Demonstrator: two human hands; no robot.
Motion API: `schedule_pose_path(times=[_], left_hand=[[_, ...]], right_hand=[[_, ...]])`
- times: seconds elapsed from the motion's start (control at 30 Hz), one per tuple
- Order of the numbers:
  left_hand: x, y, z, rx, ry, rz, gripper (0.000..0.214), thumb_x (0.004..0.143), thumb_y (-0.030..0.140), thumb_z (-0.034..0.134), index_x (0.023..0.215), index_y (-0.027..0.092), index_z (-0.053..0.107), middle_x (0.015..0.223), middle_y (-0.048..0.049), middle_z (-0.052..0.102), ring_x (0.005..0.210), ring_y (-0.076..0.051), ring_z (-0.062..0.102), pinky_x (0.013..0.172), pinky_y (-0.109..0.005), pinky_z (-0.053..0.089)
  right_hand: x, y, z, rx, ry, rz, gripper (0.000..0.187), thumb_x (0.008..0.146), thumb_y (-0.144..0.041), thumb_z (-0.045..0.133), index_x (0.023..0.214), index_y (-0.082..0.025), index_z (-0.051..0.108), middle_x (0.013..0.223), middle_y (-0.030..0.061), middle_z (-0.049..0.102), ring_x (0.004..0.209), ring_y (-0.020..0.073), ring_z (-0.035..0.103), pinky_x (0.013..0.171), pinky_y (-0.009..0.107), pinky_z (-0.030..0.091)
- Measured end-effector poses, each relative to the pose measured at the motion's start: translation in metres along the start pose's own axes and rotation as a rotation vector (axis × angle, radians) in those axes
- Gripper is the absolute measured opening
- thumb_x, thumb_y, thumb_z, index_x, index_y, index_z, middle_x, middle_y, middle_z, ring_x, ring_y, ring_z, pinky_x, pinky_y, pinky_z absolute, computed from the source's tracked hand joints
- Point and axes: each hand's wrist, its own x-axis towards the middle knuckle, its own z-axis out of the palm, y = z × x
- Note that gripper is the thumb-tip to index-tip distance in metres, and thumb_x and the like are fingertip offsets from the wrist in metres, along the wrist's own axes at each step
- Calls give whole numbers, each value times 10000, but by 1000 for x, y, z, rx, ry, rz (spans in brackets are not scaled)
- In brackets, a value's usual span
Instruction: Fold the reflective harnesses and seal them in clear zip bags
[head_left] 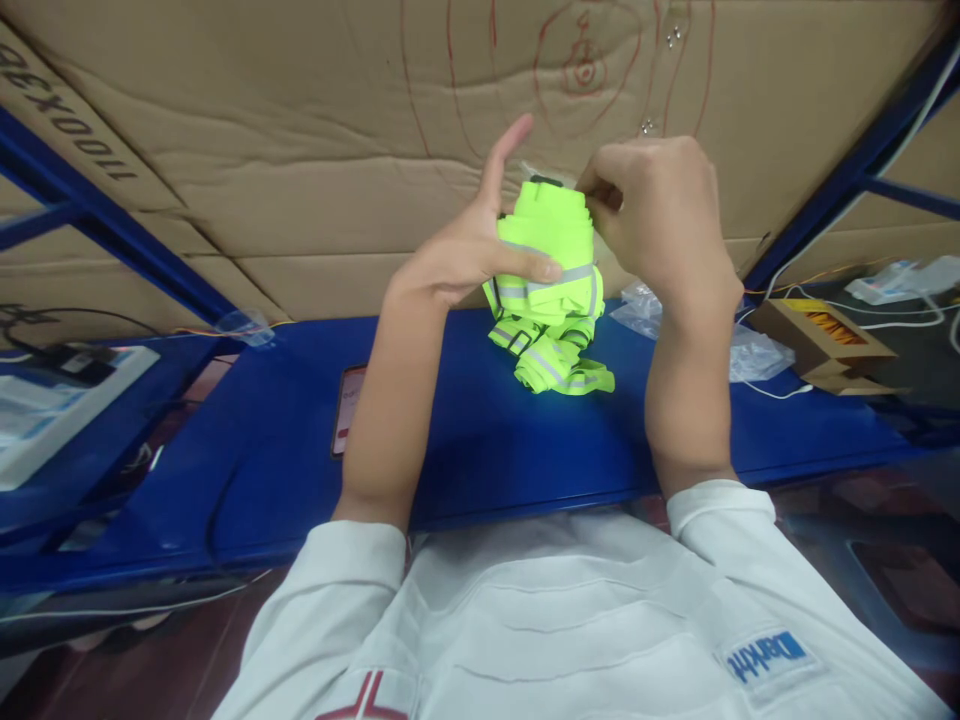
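Note:
A folded neon-yellow strap bundle (551, 290) with grey reflective stripes is held up above the blue table (480, 440). Its loose ends hang down and rest on the table. My left hand (472, 250) clamps the bundle's left side, thumb across the front and index finger pointing up. My right hand (660, 215) pinches the bundle's top right edge with curled fingers. A thin clear plastic edge shows behind the top of the bundle.
A phone (346, 410) lies on the table behind my left forearm. Crumpled clear plastic bags (742, 350) and an open small cardboard box (821, 340) sit at the right. A cardboard wall (300, 150) backs the table, framed by blue shelf bars. A white device with cables (60, 400) lies left.

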Motion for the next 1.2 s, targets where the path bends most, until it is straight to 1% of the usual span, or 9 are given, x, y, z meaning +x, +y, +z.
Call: schedule_pose_path(times=[0.17, 0.33, 0.43, 0.53, 0.73, 0.9, 1.0, 1.1, 1.2], left_hand=[[5, -6, -4, -4, 11, -34, 1500, 557, 136, 1113, 1783, 423, 296, 1243, -6, 813, 1328, -397, 725, 1183, -565, 606], [8, -13, 2, -101, 40, 14, 1110, 582, 59, 1021, 1566, 350, 595, 1367, 1, 784, 1275, -331, 745, 1069, -443, 653], [11, -16, 2, -107, 69, -16, 1142, 590, -25, 957, 1595, 344, 558, 1387, -27, 781, 1233, -339, 788, 1009, -445, 651], [15, -20, 0, -68, 130, -30, 1196, 583, -45, 959, 1629, 335, 520, 1338, -49, 800, 1298, -368, 777, 1041, -465, 629], [25, -34, -8, 25, 273, 46, 1093, 538, 312, 1100, 1496, 438, 590, 1208, 43, 824, 1433, -385, 652, 1142, -472, 546], [30, -32, 1, 22, 306, 91, 829, 627, 581, 1055, 1347, 415, 679, 1208, 50, 825, 1432, -355, 643, 1109, -448, 566], [23, -16, 9, -53, 344, 24, 714, 831, 646, 898, 1453, 400, 649, 1217, -18, 836, 1417, -398, 689, 1058, -532, 605], [13, 3, 10, -108, 388, -25, 618, 935, 652, 805, 1472, 384, 659, 1194, -52, 845, 1366, -397, 731, 1030, -548, 632], [6, 14, 6, -118, 444, -11, 528, 956, 616, 790, 1417, 372, 702, 1162, -50, 849, 1339, -389, 746, 1033, -535, 650]], right_hand=[[0, 6, 3, 316, -16, -106, 246, 908, -71, 584, 990, -219, 762, 975, 33, 787, 885, 203, 712, 831, 309, 497], [-1, 12, -4, 413, -81, -54, 97, 1017, -216, 649, 1011, -247, 741, 1019, 36, 787, 933, 232, 703, 910, 368, 539], [-3, 11, -8, 438, -79, -43, 86, 1060, -328, 673, 1034, -294, 747, 1051, 30, 796, 946, 252, 695, 927, 411, 554], [-5, 7, -7, 500, -98, -131, 75, 1031, -248, 704, 995, -262, 769, 994, 14, 789, 907, 207, 699, 865, 354, 530], [-3, -3, 0, 456, -248, -232, 103, 999, -203, 718, 960, -275, 780, 876, -20, 764, 795, 205, 672, 858, 363, 542], [-4, -3, 0, 281, -237, -182, 121, 980, -203, 720, 1067, -287, 728, 1136, 32, 768, 1097, 273, 722, 1064, 438, 585], [-7, -9, 10, 216, -281, -193, 566, 882, -276, 905, 1378, -340, 638, 1479, 73, 630, 1409, 311, 616, 1234, 476, 559], [-9, -21, 25, 119, -271, -186, 1069, 759, -240, 1038, 1638, -394, 450, 1702, 85, 450, 1642, 325, 406, 1381, 500, 431], [-6, -30, 32, 38, -196, -204, 1187, 773, -204, 1016, 1763, -292, 366, 1754, 140, 388, 1688, 356, 322, 1432, 498, 339]])
